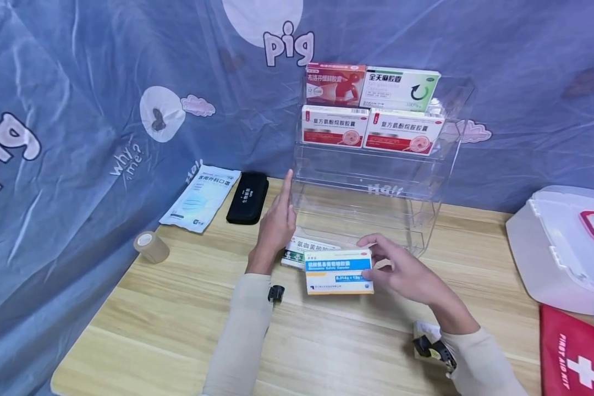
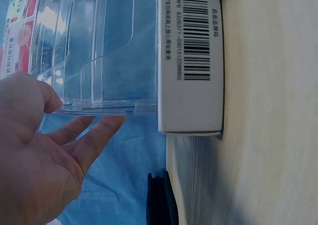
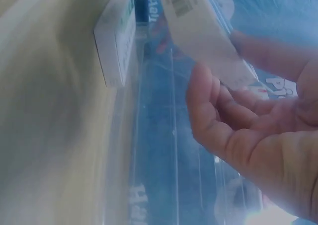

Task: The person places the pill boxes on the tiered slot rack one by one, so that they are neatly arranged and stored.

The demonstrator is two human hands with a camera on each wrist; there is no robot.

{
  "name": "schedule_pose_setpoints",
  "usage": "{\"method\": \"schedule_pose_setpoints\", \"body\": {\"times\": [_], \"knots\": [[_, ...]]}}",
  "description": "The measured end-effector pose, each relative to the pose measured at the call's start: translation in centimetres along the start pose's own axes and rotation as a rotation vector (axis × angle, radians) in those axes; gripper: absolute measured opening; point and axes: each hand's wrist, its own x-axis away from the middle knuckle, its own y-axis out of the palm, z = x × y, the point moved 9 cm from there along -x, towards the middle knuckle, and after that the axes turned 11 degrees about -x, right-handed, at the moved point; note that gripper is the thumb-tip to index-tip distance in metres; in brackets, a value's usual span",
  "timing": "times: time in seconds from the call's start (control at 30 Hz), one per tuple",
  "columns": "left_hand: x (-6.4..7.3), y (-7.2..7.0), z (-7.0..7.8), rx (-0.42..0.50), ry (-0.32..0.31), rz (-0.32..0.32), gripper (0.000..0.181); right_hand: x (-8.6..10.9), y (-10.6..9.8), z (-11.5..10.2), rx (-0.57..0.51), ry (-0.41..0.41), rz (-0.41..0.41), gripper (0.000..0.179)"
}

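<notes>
My right hand point(image 1: 402, 269) pinches a white, blue and orange medicine box point(image 1: 337, 275) by its right end, thumb in front and fingers behind. In the right wrist view the box point(image 3: 198, 31) is tilted and held off the table. My left hand point(image 1: 277, 225) touches the left side of a clear tiered display rack point(image 1: 356, 165), its fingers straight along the side panel. The left wrist view has the thumb by the panel's edge and fingertips against it. Behind the held box, a white and green medicine box point(image 1: 293, 257) sits at the rack's foot, partly hidden.
On the rack's upper tiers stand a red box point(image 1: 334, 85), a green-white box point(image 1: 401, 89) and two red-white boxes point(image 1: 334, 127). Leftward lie a mask packet point(image 1: 200, 198), a black case point(image 1: 247, 198) and a tape roll point(image 1: 152, 247). A white bin point(image 1: 564, 247) and red first-aid pouch point(image 1: 576, 352) are at right.
</notes>
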Motion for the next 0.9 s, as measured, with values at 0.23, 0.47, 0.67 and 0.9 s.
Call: {"method": "schedule_pose_setpoints", "body": {"times": [0.23,0.47,0.67,0.9], "knots": [[-0.1,0.2,0.0,0.007,0.001,-0.001,0.088,0.3,-1.9,-0.3,0.075,0.028,0.121,0.044],[-0.1,0.2,0.1,-0.002,0.009,0.005,0.087,0.3,-2.7,-0.5,0.067,0.013,0.178,0.045],[-0.1,0.0,0.1,-0.007,0.009,0.011,0.087,0.4,-3.6,-1.5,0.069,-0.056,0.269,0.050],[-0.1,0.1,0.0,-0.008,0.003,0.002,0.088,0.5,-5.4,-2.7,0.080,-0.109,0.391,0.050]]}}
